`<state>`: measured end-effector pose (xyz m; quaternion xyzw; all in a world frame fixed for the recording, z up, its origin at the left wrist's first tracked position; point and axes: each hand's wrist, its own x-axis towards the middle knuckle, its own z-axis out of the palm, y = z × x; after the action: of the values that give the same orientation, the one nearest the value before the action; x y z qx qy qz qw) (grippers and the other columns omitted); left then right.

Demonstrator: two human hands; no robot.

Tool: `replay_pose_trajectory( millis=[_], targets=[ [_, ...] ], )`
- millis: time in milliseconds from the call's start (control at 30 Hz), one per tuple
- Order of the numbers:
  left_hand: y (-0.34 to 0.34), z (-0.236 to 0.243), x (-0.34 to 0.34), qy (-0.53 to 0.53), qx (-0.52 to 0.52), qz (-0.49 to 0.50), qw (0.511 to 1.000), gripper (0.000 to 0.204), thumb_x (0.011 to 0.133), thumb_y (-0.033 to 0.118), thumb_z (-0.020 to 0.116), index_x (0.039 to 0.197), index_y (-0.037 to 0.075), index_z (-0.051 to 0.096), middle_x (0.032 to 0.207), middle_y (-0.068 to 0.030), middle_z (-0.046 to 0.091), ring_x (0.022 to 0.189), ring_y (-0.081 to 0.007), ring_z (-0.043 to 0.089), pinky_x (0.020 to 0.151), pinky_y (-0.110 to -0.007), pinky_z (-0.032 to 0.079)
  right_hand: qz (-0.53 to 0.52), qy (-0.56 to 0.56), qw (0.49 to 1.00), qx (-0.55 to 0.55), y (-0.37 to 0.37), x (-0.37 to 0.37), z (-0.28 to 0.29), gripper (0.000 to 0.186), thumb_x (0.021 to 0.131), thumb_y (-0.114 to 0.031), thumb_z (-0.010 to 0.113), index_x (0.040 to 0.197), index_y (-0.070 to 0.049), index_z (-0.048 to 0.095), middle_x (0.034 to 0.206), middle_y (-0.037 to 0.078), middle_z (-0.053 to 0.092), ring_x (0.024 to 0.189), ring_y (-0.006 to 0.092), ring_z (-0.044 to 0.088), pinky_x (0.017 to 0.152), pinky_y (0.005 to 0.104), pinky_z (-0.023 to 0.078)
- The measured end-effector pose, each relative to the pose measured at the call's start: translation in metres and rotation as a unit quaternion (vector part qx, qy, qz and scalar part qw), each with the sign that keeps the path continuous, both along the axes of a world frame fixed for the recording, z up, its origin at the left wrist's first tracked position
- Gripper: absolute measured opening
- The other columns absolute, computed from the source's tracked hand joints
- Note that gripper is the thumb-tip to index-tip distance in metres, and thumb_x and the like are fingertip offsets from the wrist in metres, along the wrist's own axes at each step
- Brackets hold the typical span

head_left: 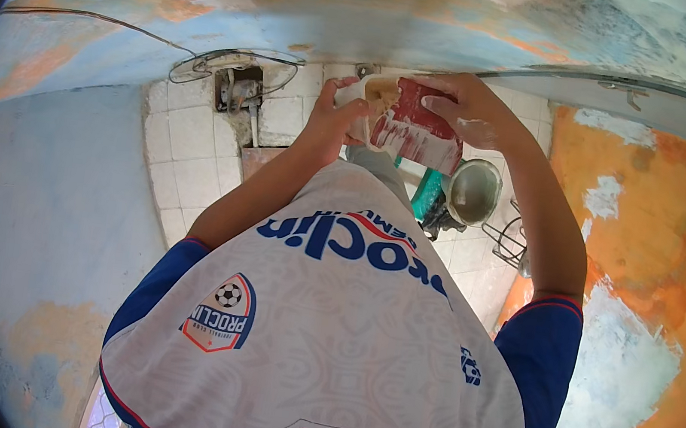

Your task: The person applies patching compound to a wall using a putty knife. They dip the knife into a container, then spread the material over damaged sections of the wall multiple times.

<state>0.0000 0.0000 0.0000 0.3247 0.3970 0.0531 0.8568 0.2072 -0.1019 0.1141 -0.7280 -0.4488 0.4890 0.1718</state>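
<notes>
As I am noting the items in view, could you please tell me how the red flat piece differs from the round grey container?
The red flat piece is dark red with whitish smears, while the round grey container is greyish. The red piece is flat with straight edges; the container is round and hollow. The right hand grips the red piece, whereas no hand touches the container below.
</notes>
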Motion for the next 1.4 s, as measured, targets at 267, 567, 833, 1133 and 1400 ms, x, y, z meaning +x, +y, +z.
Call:
replay_pose_trajectory(
  millis=[267, 567, 833, 1133, 1400],
  targets=[
    [0.010, -0.007, 0.007, -0.024, 0.002, 0.040, 0.999, 0.071, 0.081, 0.023, 0.069, 0.140, 0.015, 0.030, 0.130, -0.0178, 0.048, 0.120, -0.0361, 0.049, 0.081, -0.060, 0.047, -0.301, 0.271, 0.901, 0.157, -0.045, 0.035, -0.015, 0.044, 0.094, -0.012, 0.063, 0.134, 0.002, 0.053, 0.117, 0.010, 0.067, 0.108, 0.0163, 0.062, 0.095, 0.0304, 0.050],
    [0.011, -0.022, 0.004, -0.004, -0.001, 0.044, 0.999, 0.076, 0.085, 0.027, 0.066, 0.145, 0.020, 0.019, 0.138, -0.0161, 0.041, 0.124, -0.0397, 0.048, 0.087, -0.062, 0.045, -0.470, 0.519, 0.591, 0.400, -0.088, 0.025, -0.069, 0.043, 0.098, -0.015, 0.056, 0.139, -0.009, 0.043, 0.136, 0.011, 0.055, 0.126, 0.0253, 0.055, 0.103, 0.0445, 0.049],
    [0.031, -0.019, 0.066, -0.052, 0.021, 0.028, 0.998, 0.066, 0.085, 0.029, 0.063, 0.138, 0.020, 0.024, 0.139, -0.0138, 0.034, 0.125, -0.0409, 0.046, 0.087, -0.065, 0.045, -0.502, 0.393, 0.680, 0.361, -0.074, 0.064, -0.056, 0.027, 0.096, -0.007, 0.055, 0.124, -0.004, 0.053, 0.113, 0.010, 0.065, 0.101, 0.0182, 0.066, 0.087, 0.0319, 0.056],
    [-0.008, -0.011, 0.141, -0.104, 0.004, 0.024, 0.994, 0.060, 0.089, 0.027, 0.060, 0.136, 0.018, 0.025, 0.142, -0.0145, 0.033, 0.127, -0.0413, 0.046, 0.089, -0.070, 0.044, -0.502, 0.188, 0.788, 0.303, -0.130, 0.119, -0.057, 0.028, 0.095, -0.006, 0.056, 0.122, 0.000, 0.053, 0.102, 0.012, 0.068, 0.090, 0.0165, 0.067, 0.083, 0.0307, 0.056],
    [-0.022, -0.014, 0.174, -0.099, -0.012, 0.000, 0.995, 0.055, 0.089, 0.030, 0.059, 0.135, 0.020, 0.029, 0.140, -0.0135, 0.038, 0.125, -0.0391, 0.048, 0.087, -0.066, 0.045, -0.513, 0.236, 0.757, 0.330, -0.146, 0.145, -0.083, 0.026, 0.095, -0.009, 0.057, 0.120, -0.001, 0.054, 0.101, 0.011, 0.068, 0.087, 0.0168, 0.068, 0.075, 0.0310, 0.058]
  ],
)
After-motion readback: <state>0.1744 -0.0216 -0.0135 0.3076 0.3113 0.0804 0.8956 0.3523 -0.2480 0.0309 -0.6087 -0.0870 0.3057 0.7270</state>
